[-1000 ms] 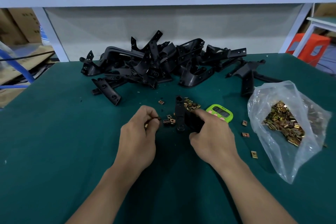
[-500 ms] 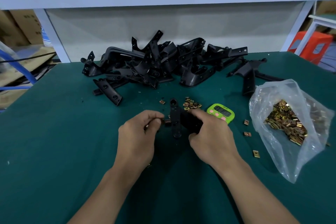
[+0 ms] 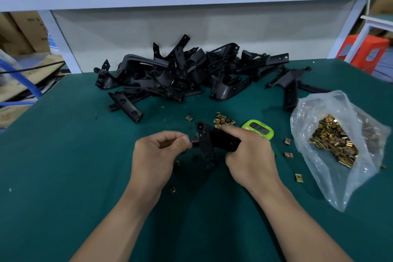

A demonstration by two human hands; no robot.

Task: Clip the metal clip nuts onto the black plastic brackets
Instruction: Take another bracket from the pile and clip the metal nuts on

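Centrally, bracket [image 3: 207, 144] in right hand [image 3: 251, 155], clip nut [image 3: 194, 141] in left hand [image 3: 155, 155]

Nothing here can be read with certainty. The green timer [image 3: 258, 130] on the table, right of centre, has a dark display whose digits are too blurred to make out. The cardboard box [image 3: 25, 32] at the far left, beyond the table, carries small dark printed marks, possibly handling symbols, but they are too small to tell. A blue print just right of that box is also illegible.
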